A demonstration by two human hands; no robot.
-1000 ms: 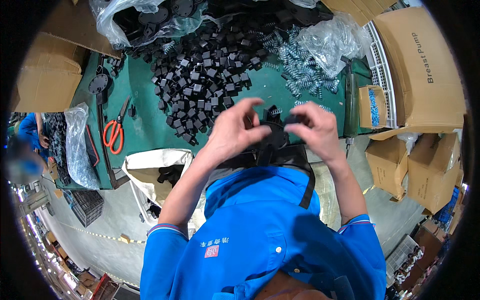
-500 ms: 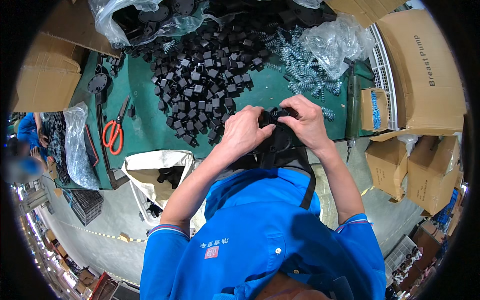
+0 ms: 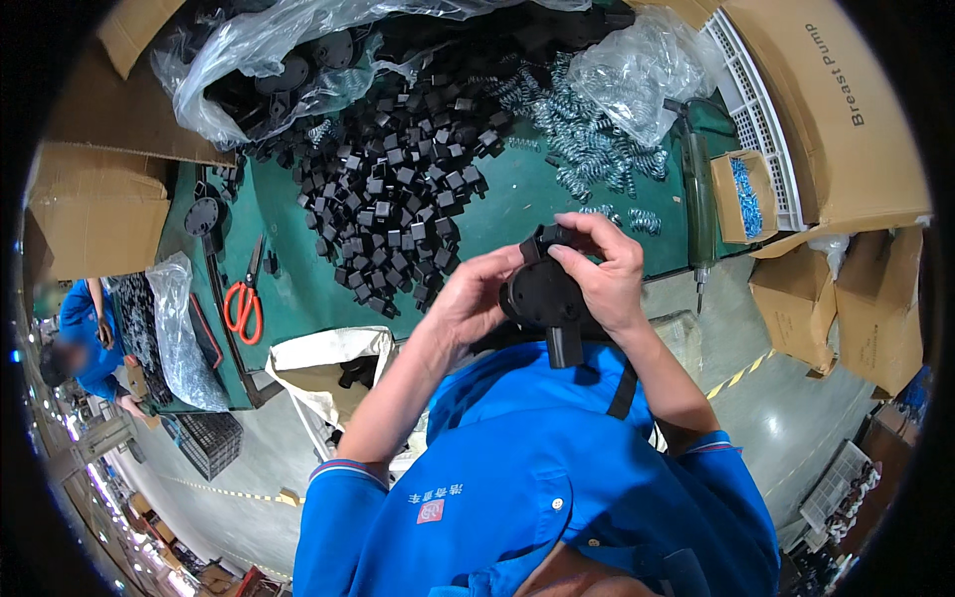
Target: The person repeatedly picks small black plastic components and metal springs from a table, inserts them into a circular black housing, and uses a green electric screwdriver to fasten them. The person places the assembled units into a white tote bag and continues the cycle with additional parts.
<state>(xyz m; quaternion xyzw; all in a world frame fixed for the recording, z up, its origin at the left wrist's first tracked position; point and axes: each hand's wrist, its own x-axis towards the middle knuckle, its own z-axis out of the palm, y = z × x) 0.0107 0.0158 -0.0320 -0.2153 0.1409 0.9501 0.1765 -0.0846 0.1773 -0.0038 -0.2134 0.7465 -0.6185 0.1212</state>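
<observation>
1. Part (image 3: 545, 298) is up off the bench (image 3: 308, 303), in front of the blue shirt (image 3: 597, 448) – I see both hands on it.
2. Left hand (image 3: 476, 298) grips the round body from its side. Right hand (image 3: 607, 269) pinches the upper end, thumb and fingers closed about a small dark piece (image 3: 551, 237) there.
3. Progress, my judgement: this unit is partway. I cannot tell whether the dark piece is fully seated, or whether a spring sits inside.
4. Remaining: a big heap of blocks (image 3: 393, 189) and a pile of springs (image 3: 607, 139) lie loose. Driver (image 3: 699, 189) rests on the bench, untouched; screws (image 3: 744, 194) sit in a small carton beside it.
5. Materials: part looks like matt black plastic – a flat disc with a stubby, squared arm pointing down toward the shirt. Blocks are black, boxy, sharp-cornered, with slightly shiny faces.
6. Springs: bluish bright metal, open coils, tangled together. Clear film (image 3: 642, 75), crumpled and glossy, lies against the pile.
7. Scissors (image 3: 245, 303): orange loop handles, dark blades, well apart from both hands.
</observation>
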